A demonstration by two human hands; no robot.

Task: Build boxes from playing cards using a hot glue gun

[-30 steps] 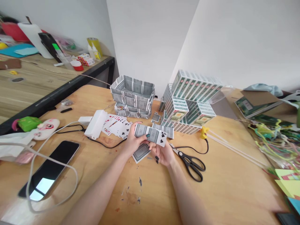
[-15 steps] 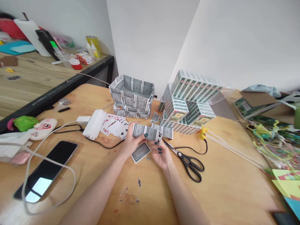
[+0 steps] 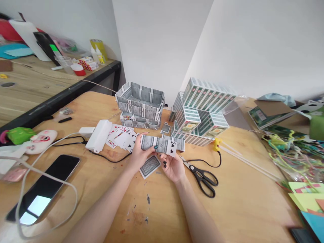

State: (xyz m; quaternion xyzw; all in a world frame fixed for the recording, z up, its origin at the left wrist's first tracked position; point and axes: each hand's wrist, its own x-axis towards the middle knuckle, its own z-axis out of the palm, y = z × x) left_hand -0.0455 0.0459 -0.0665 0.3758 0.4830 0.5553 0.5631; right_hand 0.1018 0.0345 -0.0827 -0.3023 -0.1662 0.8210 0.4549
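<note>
My left hand [image 3: 138, 157] is closed on the left part of a strip of joined playing cards [image 3: 149, 142], its thumb pressed on the front. Patterned card backs make up most of the strip, and a four of clubs faces up at its right end. My right hand [image 3: 174, 168] is at that end, palm up, fingers curled against the lower edge; its thumb is mostly hidden behind the card. A single playing card [image 3: 150, 166] lies face down on the table below the strip. Behind the strip is another folded card piece [image 3: 180, 144], partly covered.
Behind stand a stacked card basket [image 3: 141, 109] and piled card boxes [image 3: 202, 108]. Loose cards [image 3: 121, 136] lie fanned beside a white glue gun [image 3: 99, 135]. Black-handled scissors [image 3: 204, 179] lie right, a phone [image 3: 43, 189] and white cable left, tangled yarn [image 3: 286, 152] far right.
My right fingers have slid down off the strip's front, uncovering more of the four of clubs. My left hand keeps its grip. The whole view has shifted slightly.
</note>
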